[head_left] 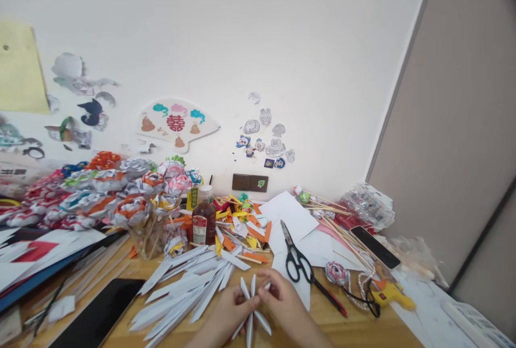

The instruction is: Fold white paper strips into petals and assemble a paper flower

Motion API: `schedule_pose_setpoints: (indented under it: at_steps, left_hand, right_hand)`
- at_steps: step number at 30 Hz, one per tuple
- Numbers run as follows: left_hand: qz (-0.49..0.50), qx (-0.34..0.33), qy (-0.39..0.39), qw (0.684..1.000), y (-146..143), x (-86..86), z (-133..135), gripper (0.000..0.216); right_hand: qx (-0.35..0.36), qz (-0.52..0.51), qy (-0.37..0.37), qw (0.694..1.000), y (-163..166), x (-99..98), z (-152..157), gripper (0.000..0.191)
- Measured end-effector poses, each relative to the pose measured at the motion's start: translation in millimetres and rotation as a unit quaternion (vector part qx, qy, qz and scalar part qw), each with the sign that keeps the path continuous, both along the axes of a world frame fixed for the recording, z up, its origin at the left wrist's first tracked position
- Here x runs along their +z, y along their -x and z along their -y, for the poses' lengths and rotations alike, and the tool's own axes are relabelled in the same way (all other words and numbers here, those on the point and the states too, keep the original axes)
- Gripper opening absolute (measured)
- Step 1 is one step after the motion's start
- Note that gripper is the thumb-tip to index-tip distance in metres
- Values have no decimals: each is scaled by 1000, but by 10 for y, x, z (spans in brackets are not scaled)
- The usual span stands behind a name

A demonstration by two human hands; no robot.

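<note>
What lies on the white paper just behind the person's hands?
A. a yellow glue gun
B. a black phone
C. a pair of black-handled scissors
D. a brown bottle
C: the black-handled scissors lie on the white paper just behind the right hand, which together with the left hand holds folded white paper strips.

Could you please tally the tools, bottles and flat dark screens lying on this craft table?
Scissors: 1
Glue gun: 1
Bottles: 2, brown and green-labelled
Dark screens: 2, tablet and phone
Total: 6
</note>
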State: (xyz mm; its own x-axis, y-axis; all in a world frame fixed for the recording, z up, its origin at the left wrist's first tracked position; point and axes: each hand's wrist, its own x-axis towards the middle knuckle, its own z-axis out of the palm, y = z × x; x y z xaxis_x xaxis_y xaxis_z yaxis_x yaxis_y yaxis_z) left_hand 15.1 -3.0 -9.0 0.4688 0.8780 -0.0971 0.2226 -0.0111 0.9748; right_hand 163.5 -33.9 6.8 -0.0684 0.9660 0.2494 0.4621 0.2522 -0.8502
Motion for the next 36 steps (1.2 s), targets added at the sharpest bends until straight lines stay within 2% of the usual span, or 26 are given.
schedule_pose_setpoints:
  at_steps: [2, 5, 8, 10, 11, 14, 16, 20, 24, 26, 30, 32, 34, 35, 36]
  left_hand:
    - [3, -2, 1, 1000, 13, 35, 29, 49]
    - [62, -31, -29, 997, 25, 82, 38, 45]
    - [81, -32, -2, 996, 19, 56, 43, 47]
    - [74, -14, 35, 997, 10, 15, 48, 50]
    - [73, -4, 44, 996, 7, -2, 49, 50]
    - [77, 17, 30, 996, 7, -20, 39, 48]
    - [67, 26, 10, 997, 12, -6, 29, 46]
    - [43, 80, -24, 996, 10, 10, 28, 44]
    - [55, 134, -25, 989, -16, -40, 30, 43]
    - [57, 136, -25, 989, -32, -73, 16, 43]
    - [62, 104, -13, 993, -26, -90, -17, 42]
    - [63, 85, -47, 993, 23, -51, -20, 39]
    - [39, 64, -162, 984, 105, 16, -16, 38]
    - [3, 62, -231, 971, 152, 54, -12, 41]
    - [-43, 31, -280, 958, 198, 90, -7, 46]
  right_hand:
    - [16, 43, -37, 998, -2, 22, 75, 37]
    - [51, 134, -107, 984, -31, 100, 133, 35]
    - [18, 219, -121, 968, -73, 121, 139, 22]
    - [-5, 297, -122, 947, -101, 105, 131, 7]
    - [-3, 336, -126, 933, -112, 94, 127, 6]
    - [52, 410, -146, 899, -120, 52, 118, 11]
    - [84, 421, -148, 891, -92, 19, 118, 10]
    - [74, 416, -136, 896, 42, -17, 162, 11]
    - [42, 357, -93, 929, 192, 20, 260, 22]
    - [24, 331, -74, 941, 236, 25, 288, 35]
    - [-1, 334, -62, 941, 233, -29, 242, 32]
    - [-19, 353, -57, 934, 199, -63, 194, 31]
    - [-36, 367, -58, 928, 158, -90, 154, 28]
    - [-41, 371, -62, 926, 138, -101, 141, 27]
    - [-45, 374, -68, 924, 119, -109, 132, 26]
